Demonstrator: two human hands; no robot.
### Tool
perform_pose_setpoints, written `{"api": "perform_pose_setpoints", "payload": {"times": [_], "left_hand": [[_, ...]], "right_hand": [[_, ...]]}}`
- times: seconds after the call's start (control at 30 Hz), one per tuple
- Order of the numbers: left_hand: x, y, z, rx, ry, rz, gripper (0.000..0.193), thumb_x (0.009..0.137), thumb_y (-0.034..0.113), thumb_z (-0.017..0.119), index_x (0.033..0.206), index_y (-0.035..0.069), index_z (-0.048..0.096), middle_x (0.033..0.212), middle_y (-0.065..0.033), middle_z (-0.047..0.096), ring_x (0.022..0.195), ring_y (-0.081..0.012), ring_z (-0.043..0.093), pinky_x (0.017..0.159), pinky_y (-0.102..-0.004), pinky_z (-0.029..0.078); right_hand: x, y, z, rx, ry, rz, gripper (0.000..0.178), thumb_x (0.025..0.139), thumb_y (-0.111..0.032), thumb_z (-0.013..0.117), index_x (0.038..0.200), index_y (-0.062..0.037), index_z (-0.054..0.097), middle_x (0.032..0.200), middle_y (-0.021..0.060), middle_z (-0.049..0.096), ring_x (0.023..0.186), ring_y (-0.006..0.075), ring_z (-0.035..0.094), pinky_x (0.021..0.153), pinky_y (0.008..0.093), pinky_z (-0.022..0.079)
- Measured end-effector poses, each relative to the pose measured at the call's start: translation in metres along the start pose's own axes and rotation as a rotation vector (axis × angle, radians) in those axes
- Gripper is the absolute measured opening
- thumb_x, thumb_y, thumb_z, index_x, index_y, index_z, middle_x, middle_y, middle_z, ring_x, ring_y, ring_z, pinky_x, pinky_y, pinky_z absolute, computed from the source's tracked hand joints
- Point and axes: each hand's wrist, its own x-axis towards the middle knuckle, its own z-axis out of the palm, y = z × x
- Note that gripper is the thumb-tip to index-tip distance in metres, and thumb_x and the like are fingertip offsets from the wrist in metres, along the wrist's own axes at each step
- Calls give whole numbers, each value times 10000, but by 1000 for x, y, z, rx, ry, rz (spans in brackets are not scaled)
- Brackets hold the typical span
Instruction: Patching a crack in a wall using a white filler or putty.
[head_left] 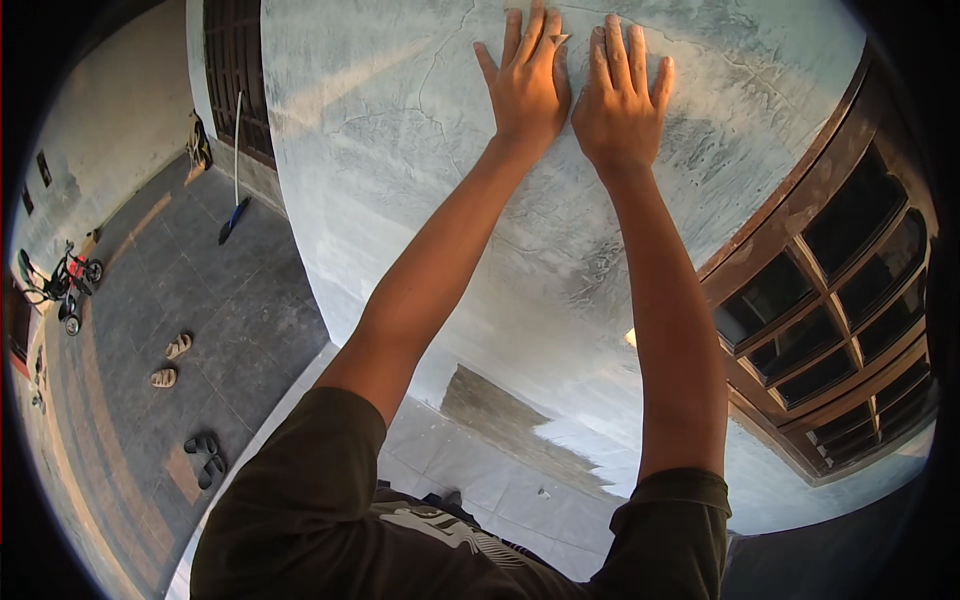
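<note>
My left hand lies against the grey-white wall, its fingers stretched upward and the thumb side toward my right hand. A thin, pointed, brownish piece sticks out by its index finger, held against the wall; the rest of it is hidden under the hand, and its kind cannot be made out. Close beside it, my right hand rests on the same surface with fingers apart and extended. No object shows in the right hand. Cracks and dark, rough patches mark the plaster around both hands.
To the right is a brown wooden window with dark panes. Bare grey plaster shows low on the wall. On the left tiled floor are tan sandals, black sandals, a broom and a small red-black tricycle.
</note>
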Motion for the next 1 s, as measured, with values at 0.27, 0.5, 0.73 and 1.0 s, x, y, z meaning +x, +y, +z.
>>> {"api": "perform_pose_setpoints", "payload": {"times": [0.27, 0.5, 0.73, 1.0], "left_hand": [[-64, 15, 2, 59, -16, -157, 473, 1037, 173, 533, 1505, 105, 522, 1602, -95, 460, 1529, -354, 335, 1142, -773, 180], [-21, 1, 5, 25, 58, -77, 482, 1029, 145, 542, 1508, 110, 518, 1608, -97, 452, 1527, -360, 336, 1145, -770, 175], [-34, 11, 4, 30, 21, -105, 468, 1049, 141, 511, 1516, 118, 520, 1596, -77, 474, 1525, -369, 333, 1161, -743, 186], [-67, 12, -7, 37, -64, -150, 468, 1043, 116, 507, 1511, 117, 522, 1595, -97, 472, 1527, -361, 338, 1154, -754, 185]], "right_hand": [[7, -4, -8, -2, 0, -5, 466, 940, -156, 549, 1393, -70, 610, 1573, 58, 497, 1478, 269, 422, 1191, 629, 253], [11, 12, -12, 66, 59, -105, 419, 953, -163, 570, 1354, -65, 642, 1513, 45, 563, 1409, 249, 511, 1175, 563, 332], [8, 26, -26, 18, 3, -186, 417, 937, -106, 559, 1344, -75, 646, 1514, 23, 564, 1419, 221, 507, 1171, 510, 367], [5, 25, -25, -16, -24, -184, 415, 974, -118, 534, 1378, -97, 625, 1544, 1, 532, 1438, 204, 483, 1180, 508, 359]]}}
